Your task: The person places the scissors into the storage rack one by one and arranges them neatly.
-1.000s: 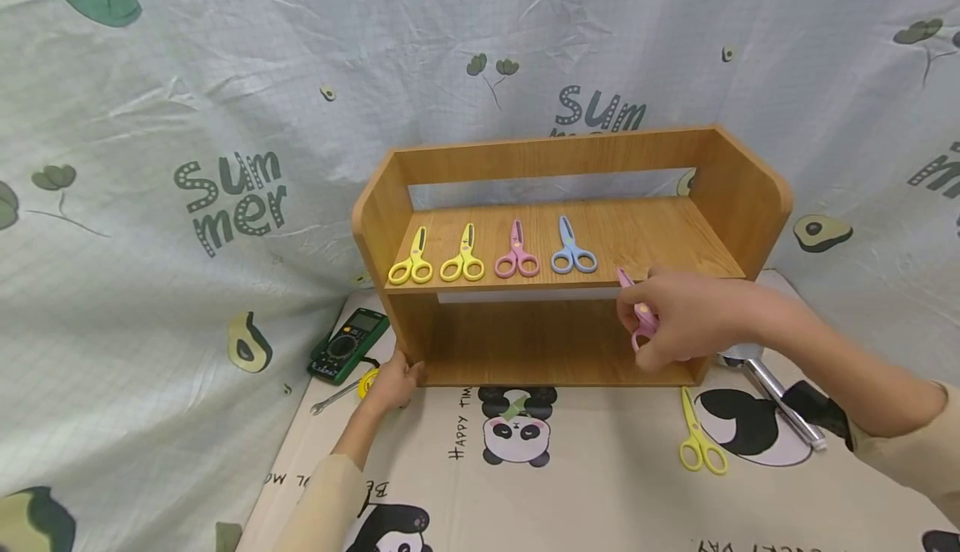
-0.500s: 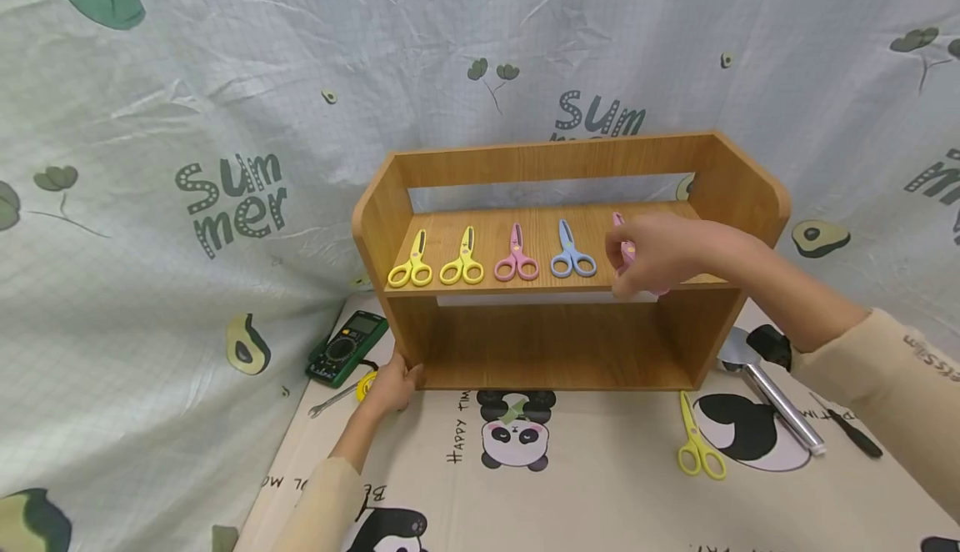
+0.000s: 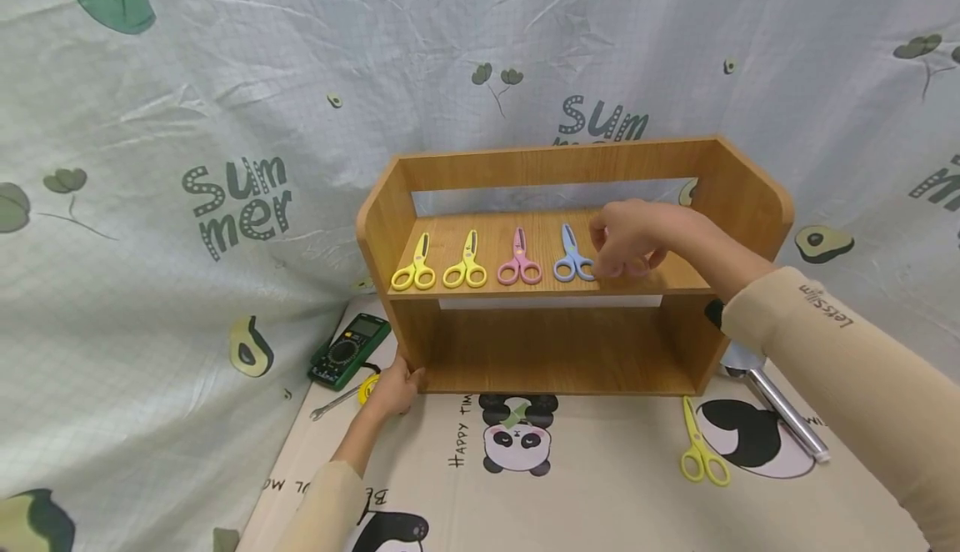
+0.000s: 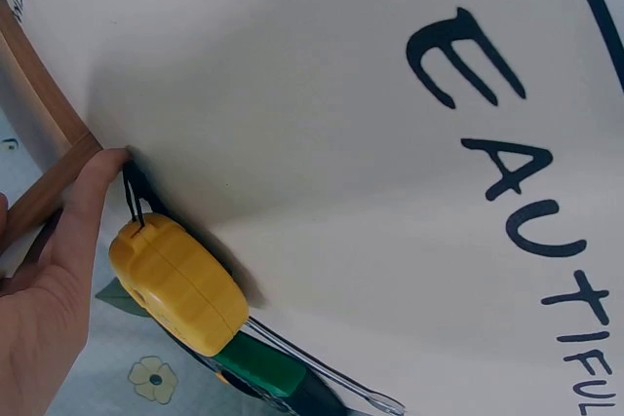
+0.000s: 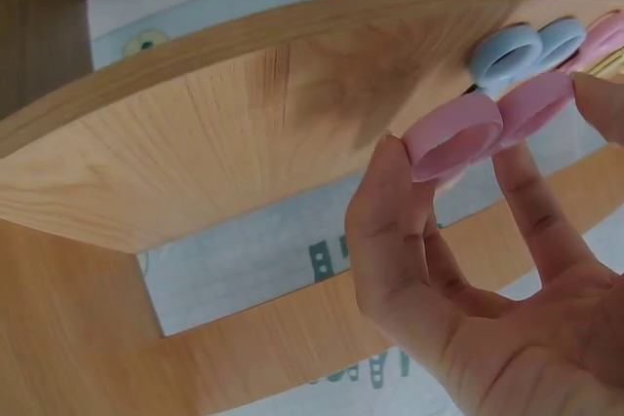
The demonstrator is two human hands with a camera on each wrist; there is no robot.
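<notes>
My right hand [image 3: 633, 235] is over the upper board of a wooden two-tier shelf [image 3: 558, 352]. In the right wrist view its thumb and fingers hold pink scissors [image 5: 451, 116] by the handle rings; the blades are mostly hidden. Left of that hand, blue scissors [image 3: 572, 253], pink scissors [image 3: 519, 256] and two yellow scissors [image 3: 468, 260] lie in a row, blades to the back. My left hand [image 3: 395, 387] grips the shelf's lower left front corner, thumb against the wood. More yellow scissors [image 3: 697, 439] lie on the table before the shelf's right end.
Left of the shelf lie a green multimeter [image 3: 348, 350], a wrench [image 3: 335, 402] and a yellow tape measure [image 4: 180, 280], close to my left hand. A metal tool with a shiny handle [image 3: 787, 414] lies to the right. A printed cloth [image 3: 300, 77] hangs behind.
My right hand has carried the pink scissors up from in front of the lower tier to the upper board, then leftward to beside the blue scissors. My left hand stays on the shelf corner.
</notes>
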